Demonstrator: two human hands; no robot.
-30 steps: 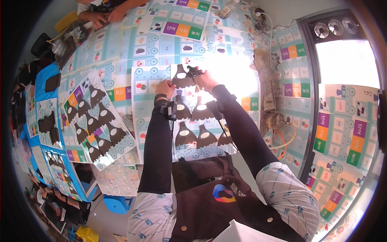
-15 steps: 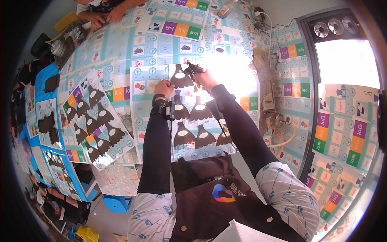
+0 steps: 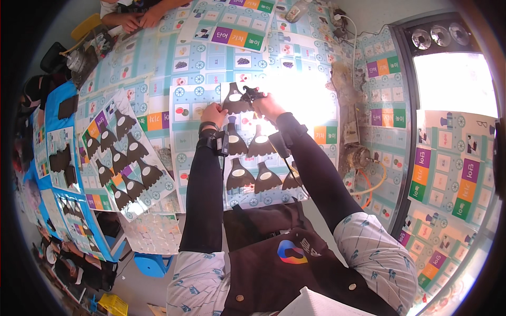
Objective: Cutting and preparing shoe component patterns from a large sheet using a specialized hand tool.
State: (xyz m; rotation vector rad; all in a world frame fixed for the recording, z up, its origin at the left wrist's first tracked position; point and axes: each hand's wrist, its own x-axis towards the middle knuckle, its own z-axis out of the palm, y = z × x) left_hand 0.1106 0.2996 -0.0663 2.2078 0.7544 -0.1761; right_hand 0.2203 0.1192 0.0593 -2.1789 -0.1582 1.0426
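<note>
A dark flared piece [image 3: 232, 106] with a pale oval and a scalloped lower edge lies at the top of the printed sheet in front of me. My left hand [image 3: 214, 114] is closed, its fingertips pinching or pressing the lower left corner of that piece. In my right hand [image 3: 270, 107] is a small black object with an irregular outline [image 3: 252, 94], held over the right side of the same piece; glare hides its exact kind. Below my hands lie more dark flared pieces [image 3: 235, 142], set in rows on the sheet.
To the left, another printed sheet [image 3: 153, 192] carries several similar dark pieces. Strong sunlight [image 3: 311, 89] washes out the table to the right. A bottle [image 3: 296, 11] stands at the far edge. Another person's hands [image 3: 139, 21] rest at the far left. A blue stool [image 3: 152, 264] stands below.
My right hand and the black object have shifted slightly down. My left hand stays nearly where it was, at the piece's corner.
</note>
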